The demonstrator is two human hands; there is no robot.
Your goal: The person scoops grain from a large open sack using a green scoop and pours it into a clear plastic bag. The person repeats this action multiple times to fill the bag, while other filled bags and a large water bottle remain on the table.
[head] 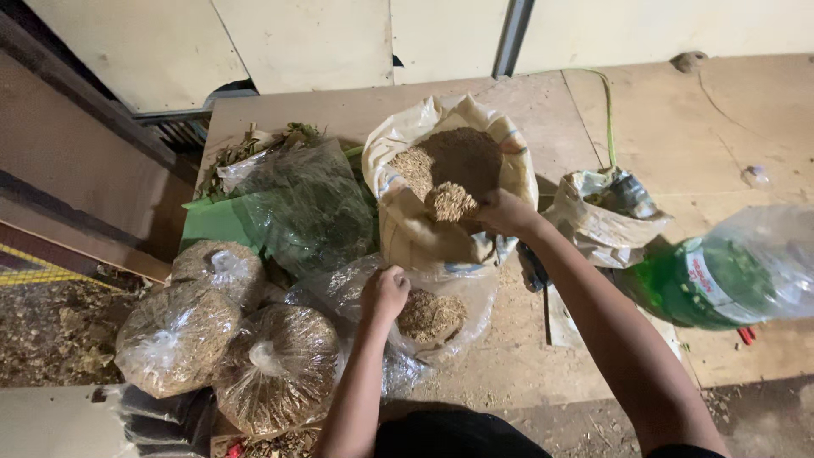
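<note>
A handful of pale, chaffy grain (pixel 450 202) is held in the right hand (pixel 502 212), whose fingers are curled shut around it at the mouth of a large open sack (pixel 407 222) standing near the middle of the plywood table (pixel 517 356). The sack is seen to be filled with a brown and tan granular heap, and the hand is placed just inside its near rim. The left hand (pixel 384 294) is closed on the rim of a clear plastic bag (pixel 462 293), by which the bag's mouth is held open; the bag lies just in front of the sack, towards the near edge of the table, and a small mound of the same grain is seen inside it. Three tied, filled plastic bags (pixel 225 339) are clustered at the near left corner. Behind them, along the left edge, a clear bag of dark green leaves (pixel 309 208) is laid over a green sheet. A smaller crumpled sack (pixel 606 216) is set to the right of the large one, and a green plastic bottle (pixel 729 276) is seen lying by the right edge.
</note>
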